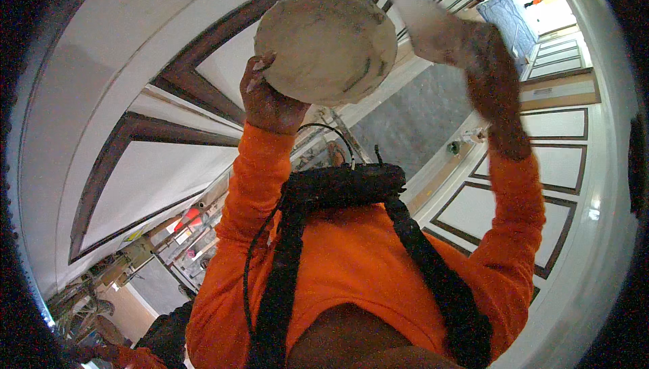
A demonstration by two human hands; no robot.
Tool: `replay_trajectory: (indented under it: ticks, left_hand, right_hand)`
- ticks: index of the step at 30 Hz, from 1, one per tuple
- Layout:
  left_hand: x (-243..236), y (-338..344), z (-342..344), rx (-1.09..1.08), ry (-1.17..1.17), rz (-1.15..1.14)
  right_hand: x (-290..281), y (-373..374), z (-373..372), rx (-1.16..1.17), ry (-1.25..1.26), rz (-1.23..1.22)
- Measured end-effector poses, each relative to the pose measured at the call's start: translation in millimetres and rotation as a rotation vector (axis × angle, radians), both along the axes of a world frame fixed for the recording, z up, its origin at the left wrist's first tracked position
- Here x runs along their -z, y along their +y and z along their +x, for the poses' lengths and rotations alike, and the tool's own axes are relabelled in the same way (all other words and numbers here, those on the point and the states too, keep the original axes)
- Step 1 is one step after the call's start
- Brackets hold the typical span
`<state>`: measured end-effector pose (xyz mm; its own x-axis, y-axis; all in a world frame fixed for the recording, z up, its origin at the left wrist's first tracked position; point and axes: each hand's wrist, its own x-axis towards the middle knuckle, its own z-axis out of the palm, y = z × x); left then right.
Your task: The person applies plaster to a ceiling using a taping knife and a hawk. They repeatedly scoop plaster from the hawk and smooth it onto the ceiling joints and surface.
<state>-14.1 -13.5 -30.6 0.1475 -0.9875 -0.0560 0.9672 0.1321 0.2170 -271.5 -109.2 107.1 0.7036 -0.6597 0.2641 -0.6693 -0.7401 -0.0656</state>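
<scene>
My left hand (pixel 270 95) grips a round, pale plate (pixel 323 44) by its left edge, thumb on the face. Its surface is smeared with a plaster-like coating with dark streaks, and it is held up high in front of me. To the right of the plate, my right hand (pixel 483 64) is raised, closed on a pale flat tool (pixel 422 24), perhaps a scraper, blurred by motion. The tool's tip is close to the plate's upper right edge; I cannot tell whether they touch.
Panelled walls with dark mouldings (pixel 169 173) curve around me. A grey floor (pixel 412 112) lies below. Cluttered materials (pixel 193 227) stand at lower left, where another person's orange sleeve (pixel 138 359) shows. At upper right are an opening and a blue sheet (pixel 503 20).
</scene>
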Motion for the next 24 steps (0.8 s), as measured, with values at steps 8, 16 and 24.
replay_trajectory:
  ticks: [8,16,24]
  left_hand:
    - [-20,4,-17,-0.096,-0.167,-0.006]
    - [-12,20,-17,-0.010,0.033,-0.043]
    - [-13,-14,-34,0.045,-0.177,-0.112]
  right_hand:
    - [98,36,-4,-0.389,-0.100,-0.307]
    - [27,-1,-35,-0.266,-0.129,-0.190]
    - [-19,-21,49,-0.173,0.608,-0.155]
